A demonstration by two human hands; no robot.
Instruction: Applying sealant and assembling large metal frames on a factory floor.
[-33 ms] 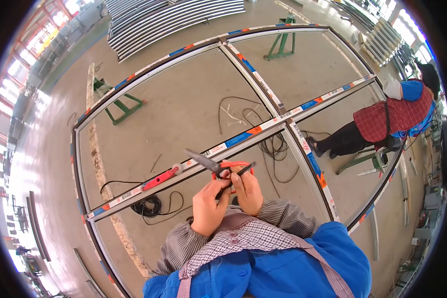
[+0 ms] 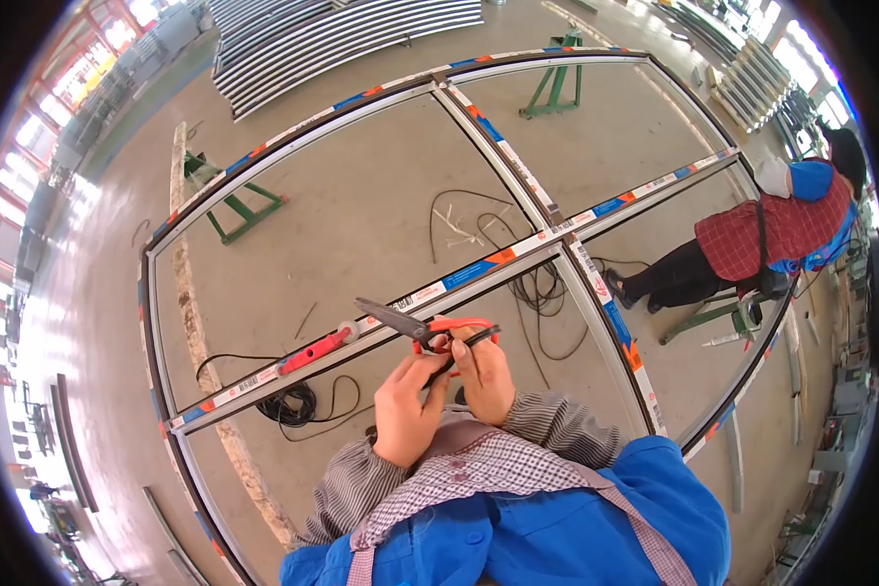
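A pair of scissors is sitting in front of the person's chest, over the near long bar of the frame, its dark blades pointing left and slightly far, its red handles bunching at the fingers. A short black strip is crossing the handles and running down between the two hands. The left hand is pinching the strip, thumb against forefinger with hardly any gap; the right hand is doing the same just to the right, its fingertips nearly meeting. Fingers are hiding part of the handles, so I cannot tell which hand is bearing the scissors.

The scissors are looking stiff and fairly light, probably heavier toward the metal blades; the red loops are offering the safe hold, the blades a poor one. The strip is seeming light and bendy, perhaps rubbery, best taken between thumb and fingertip close to its end.

To the left, a red tool is lying on the frame, with a small clear roll touching its right end. Below, a black cable coil is resting on the floor. On the right, a co-worker is standing; farther off, green stands are showing.
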